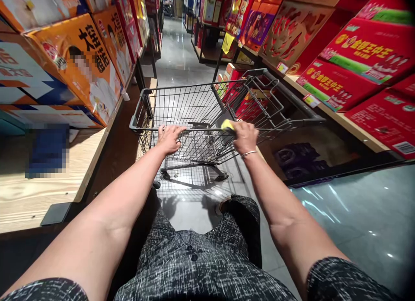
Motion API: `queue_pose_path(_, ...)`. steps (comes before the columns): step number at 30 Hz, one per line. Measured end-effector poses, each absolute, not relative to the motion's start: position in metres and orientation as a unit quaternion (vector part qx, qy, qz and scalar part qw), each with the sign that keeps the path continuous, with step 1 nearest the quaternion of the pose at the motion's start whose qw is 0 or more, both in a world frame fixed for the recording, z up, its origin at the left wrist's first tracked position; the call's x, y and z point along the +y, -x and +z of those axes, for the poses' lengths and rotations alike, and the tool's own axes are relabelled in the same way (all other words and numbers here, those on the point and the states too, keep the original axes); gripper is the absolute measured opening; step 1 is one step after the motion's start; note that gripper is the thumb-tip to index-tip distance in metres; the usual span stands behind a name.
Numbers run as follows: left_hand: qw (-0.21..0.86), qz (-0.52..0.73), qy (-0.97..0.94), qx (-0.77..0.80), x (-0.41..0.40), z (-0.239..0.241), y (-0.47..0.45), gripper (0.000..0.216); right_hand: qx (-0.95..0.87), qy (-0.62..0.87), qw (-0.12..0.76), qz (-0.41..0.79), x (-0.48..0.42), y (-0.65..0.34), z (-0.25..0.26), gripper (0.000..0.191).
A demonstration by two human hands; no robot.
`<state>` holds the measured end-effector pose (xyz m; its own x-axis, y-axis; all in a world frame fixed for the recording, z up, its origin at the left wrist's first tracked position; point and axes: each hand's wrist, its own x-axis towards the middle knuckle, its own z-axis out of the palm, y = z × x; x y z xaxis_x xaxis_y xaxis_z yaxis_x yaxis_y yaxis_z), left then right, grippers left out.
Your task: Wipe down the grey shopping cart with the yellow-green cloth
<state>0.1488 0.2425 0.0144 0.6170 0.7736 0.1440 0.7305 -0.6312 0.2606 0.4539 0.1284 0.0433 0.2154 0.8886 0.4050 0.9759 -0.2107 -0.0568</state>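
A dark wire shopping cart [188, 91] stands sideways in front of me, its handle end toward the right. My left hand [170, 139] grips the near top rail, fingers curled over it. On the same rail, farther right, my right hand [245, 137] is closed around a small yellow and dark sponge [228, 126], pressed against the metal. Its exact make is hard to see, since my fingers cover part of it. The cart's basket holds no goods that I can make out; the red boxes behind its wires appear to stand beyond it.
Orange cartons [76, 63] are stacked on a wooden shelf [78, 180] at the left. Red gift boxes [366, 48] fill the right shelf, close to the cart's handle end. Shiny floor [177, 50] runs down the aisle ahead, past more shelves.
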Motion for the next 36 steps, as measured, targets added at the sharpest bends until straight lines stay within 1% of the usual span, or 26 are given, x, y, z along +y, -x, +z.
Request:
queue_pose_path(3,0.098,0.131,-0.893,0.419,0.242,0.014,-0.150,0.062,-0.538,0.804,0.187,-0.172,0.116,-0.492,0.044,0.060)
queue_pose_path(5,0.105,0.136,-0.892,0.418,0.241,0.014,-0.151,0.061,-0.504,0.816,0.214,-0.185,0.115,-0.495,0.040,0.062)
queue_pose_path(9,0.106,0.143,-0.894,0.412,0.241,0.015,-0.149,0.062,-0.522,0.799,0.233,-0.188,0.129,-0.452,0.019,0.070)
queue_pose_path(13,0.111,0.139,-0.894,0.411,0.242,0.015,-0.147,0.069,-0.601,0.744,0.217,-0.193,0.147,-0.395,-0.014,0.062)
queue_pose_path(16,0.114,0.141,-0.892,0.415,0.242,0.014,-0.147,0.070,-0.646,0.726,0.169,-0.164,0.154,-0.371,-0.049,0.057)
queue_pose_path(19,0.113,0.151,-0.890,0.414,0.240,0.012,-0.149,0.071,-0.728,0.678,0.070,-0.078,0.151,-0.359,-0.096,0.052)
queue_pose_path(22,0.113,0.155,-0.889,0.416,0.237,0.012,-0.151,0.073,-0.768,0.640,-0.015,0.002,0.142,-0.349,-0.140,0.043)
queue_pose_path(25,0.121,0.145,-0.888,0.419,0.235,0.013,-0.152,0.074,-0.767,0.640,-0.038,0.030,0.136,-0.341,-0.164,0.035)
queue_pose_path(27,0.123,0.140,-0.889,0.419,0.236,0.013,-0.152,0.072,-0.772,0.634,-0.037,0.034,0.137,-0.341,-0.163,0.037)
queue_pose_path(30,0.119,0.143,-0.888,0.420,0.240,0.012,-0.149,0.070,-0.784,0.620,-0.011,0.005,0.141,-0.354,-0.137,0.042)
queue_pose_path(33,0.122,0.151,-0.888,0.417,0.243,0.010,-0.146,0.069,-0.763,0.640,0.055,-0.074,0.142,-0.384,-0.090,0.044)
queue_pose_path(36,0.126,0.155,-0.886,0.418,0.243,0.012,-0.147,0.067,-0.680,0.697,0.142,-0.177,0.140,-0.419,-0.044,0.043)
